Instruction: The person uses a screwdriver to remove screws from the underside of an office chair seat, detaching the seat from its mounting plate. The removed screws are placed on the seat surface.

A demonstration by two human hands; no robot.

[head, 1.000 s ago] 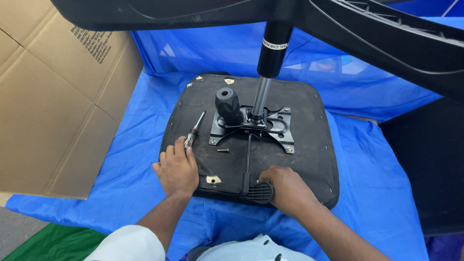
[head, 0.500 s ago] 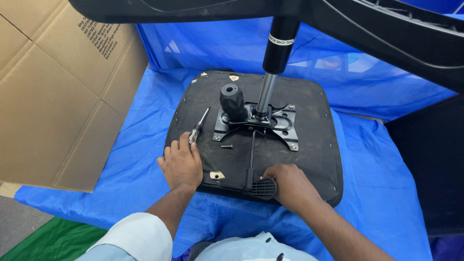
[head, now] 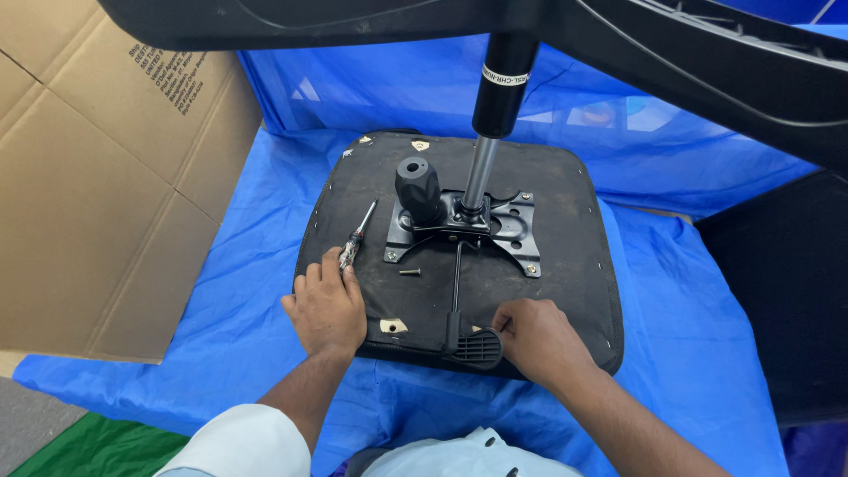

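The office-chair seat (head: 565, 291) lies upside down on blue plastic sheeting (head: 698, 291), black underside up, so the metal mounting plate (head: 495, 225) and its hardware face the person. The left hand (head: 327, 309) rests flat on the seat's near-left part, fingers loosely together and gripping nothing, their tips right at the handle of a screwdriver (head: 358, 237) that lies slanted on the fabric. A loose screw (head: 409, 272) sits just below the plate's corner, within easy reach. The right hand (head: 539, 340) presses on the near edge, fingers curled against the ribbed paddle (head: 475, 346) of the black lever (head: 457, 287) that runs back to the plate; whether they actually grip it, I can't tell. The gas cylinder (head: 495, 106) stands up from the plate, a black knob (head: 417, 187) beside it. Flattened cardboard (head: 97, 177) lies to the left.
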